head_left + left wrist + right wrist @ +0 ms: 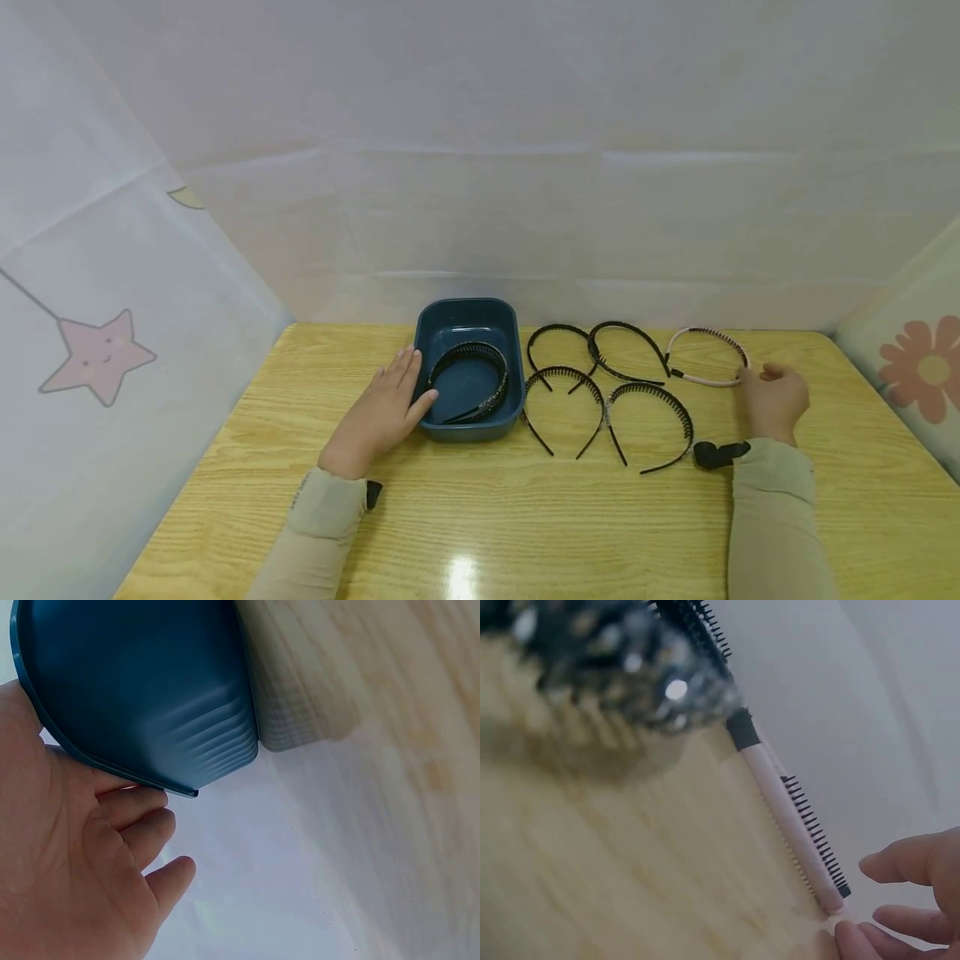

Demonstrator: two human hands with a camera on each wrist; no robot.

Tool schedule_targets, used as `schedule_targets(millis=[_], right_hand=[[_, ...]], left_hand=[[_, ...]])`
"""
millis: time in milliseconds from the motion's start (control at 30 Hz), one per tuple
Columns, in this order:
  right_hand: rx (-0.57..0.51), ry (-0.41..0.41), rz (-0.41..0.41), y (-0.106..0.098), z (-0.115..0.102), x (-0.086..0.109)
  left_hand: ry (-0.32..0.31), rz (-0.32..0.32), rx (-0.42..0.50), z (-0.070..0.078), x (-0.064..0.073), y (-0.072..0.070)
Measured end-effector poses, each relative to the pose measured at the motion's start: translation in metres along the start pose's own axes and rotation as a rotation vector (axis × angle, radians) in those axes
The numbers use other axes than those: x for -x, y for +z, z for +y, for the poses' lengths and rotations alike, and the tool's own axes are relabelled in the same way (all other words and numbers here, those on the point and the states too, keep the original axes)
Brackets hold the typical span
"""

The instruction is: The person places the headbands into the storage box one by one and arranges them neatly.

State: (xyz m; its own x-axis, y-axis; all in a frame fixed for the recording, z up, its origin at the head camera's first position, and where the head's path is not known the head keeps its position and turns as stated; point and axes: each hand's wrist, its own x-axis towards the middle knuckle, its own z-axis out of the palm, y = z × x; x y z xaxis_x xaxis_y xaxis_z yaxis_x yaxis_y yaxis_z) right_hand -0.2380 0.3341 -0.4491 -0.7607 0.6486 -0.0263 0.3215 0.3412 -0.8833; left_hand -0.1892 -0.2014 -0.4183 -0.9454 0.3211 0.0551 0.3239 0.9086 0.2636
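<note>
The left hand lies with straight fingers along the left wall of a blue plastic bin. In the left wrist view its fingers touch the outside of the bin's rim. Inside the bin is a small stack of black headbands. At the far right, the right hand is at the right side of a pink-and-black toothed headband lying on the table. Its fingers are spread near that headband's end in the right wrist view, one seeming to touch it, without a visible pinch.
Between bin and pink headband lie several black headbands, including a plain one, an overlapping one, and toothed ones in front. The wooden table meets a pale cloth backdrop behind.
</note>
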Motion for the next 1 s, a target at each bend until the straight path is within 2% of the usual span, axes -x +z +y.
schedule_targets(millis=[233,367,567,700,1000], right_hand=[[0.021,0.047,-0.120,-0.002,0.004,0.004],[0.050,0.054,-0.156,0.000,0.005,0.003],[0.099,0.039,-0.154,-0.001,0.004,0.003],[0.177,-0.009,-0.128,-0.004,0.002,0.002],[0.271,-0.080,-0.104,-0.010,0.000,0.003]], left_hand=[[-0.005,0.001,0.007,0.000,0.000,0.000],[-0.003,0.007,0.013,-0.001,0.000,0.000],[0.004,0.007,0.011,-0.001,-0.001,0.001],[0.005,0.011,0.011,-0.001,0.000,0.001],[0.007,0.017,0.008,-0.001,-0.001,0.001]])
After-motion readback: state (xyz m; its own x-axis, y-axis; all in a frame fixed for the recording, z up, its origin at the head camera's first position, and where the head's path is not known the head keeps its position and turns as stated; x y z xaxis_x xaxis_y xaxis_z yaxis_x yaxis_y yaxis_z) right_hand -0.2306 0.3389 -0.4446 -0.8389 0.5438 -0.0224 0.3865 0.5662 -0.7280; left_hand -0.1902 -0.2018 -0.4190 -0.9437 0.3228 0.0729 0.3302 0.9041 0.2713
